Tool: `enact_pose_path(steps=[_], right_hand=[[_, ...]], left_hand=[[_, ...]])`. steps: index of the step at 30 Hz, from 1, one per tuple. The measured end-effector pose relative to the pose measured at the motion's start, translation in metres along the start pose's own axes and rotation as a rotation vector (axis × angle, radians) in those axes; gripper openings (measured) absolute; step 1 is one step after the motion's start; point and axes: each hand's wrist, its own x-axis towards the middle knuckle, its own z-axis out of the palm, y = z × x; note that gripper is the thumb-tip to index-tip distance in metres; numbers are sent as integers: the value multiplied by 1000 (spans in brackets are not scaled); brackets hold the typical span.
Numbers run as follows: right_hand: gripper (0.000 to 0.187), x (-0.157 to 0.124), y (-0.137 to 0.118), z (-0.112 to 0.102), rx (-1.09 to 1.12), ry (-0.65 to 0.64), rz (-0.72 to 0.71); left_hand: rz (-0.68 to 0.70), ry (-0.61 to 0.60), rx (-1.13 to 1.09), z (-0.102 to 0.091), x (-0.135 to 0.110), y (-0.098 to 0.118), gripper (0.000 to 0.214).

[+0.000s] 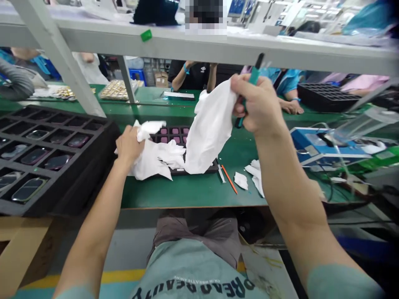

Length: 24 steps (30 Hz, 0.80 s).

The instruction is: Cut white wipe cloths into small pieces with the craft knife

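Note:
My right hand (262, 101) is raised over the bench, pinching a corner of a white cloth (210, 128) that hangs down. A teal, pen-like tool with black ends (254, 77) is held in the same fingers; its exact kind is unclear. Lower and to the left, my left hand (129, 143) is closed on a crumpled bunch of white cloths (149, 160), its fingertips partly hidden. Both cloths partly cover a black tray (212, 167), where small purple pieces (175, 131) sit in compartments.
Black foam trays (81, 169) holding watch-like pieces are stacked at left. Right of the black tray lie an orange stick (229, 179), a syringe-like item (221, 173) and a white scrap (241, 181). A blue device (311, 145) stands at right. A shelf beam (168, 45) crosses above; co-workers sit opposite.

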Motion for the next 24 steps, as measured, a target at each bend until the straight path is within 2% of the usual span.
enact_pose_path(steps=[1,3,4,6,9,11,12,14,16,18,21,24], right_hand=[[37,-1,2,-2,-20,-10,15],[35,-5,4,-4,-34,-14,36],[33,-7,5,-4,-30,-9,42],[30,-11,3,-2,-18,9,48],[25,-16,-1,5,-4,30,49],[23,-18,-3,6,-9,35,43],[23,-19,-3,4,-19,41,36],[24,-20,-2,-6,-63,71,11],[25,-24,2,-22,-124,121,-11],[27,-29,8,-40,-171,163,0],[33,-41,18,-59,-185,176,71],[41,-51,27,-70,-149,162,154]], left_hand=[[-3,-98,40,9,-2,-3,36],[23,-226,129,12,-4,-4,48],[48,-238,165,8,-5,-2,57],[120,-164,160,-7,-10,14,74],[294,-28,-157,-20,-28,61,88],[398,-41,-464,-14,-41,96,94],[403,-36,-574,-7,-46,111,81],[334,0,-755,3,-49,129,37],[222,87,-916,5,-42,132,16],[138,154,-1073,-4,-30,126,19],[112,103,-1214,-24,-15,116,34],[83,21,-1235,-33,-13,114,40]])
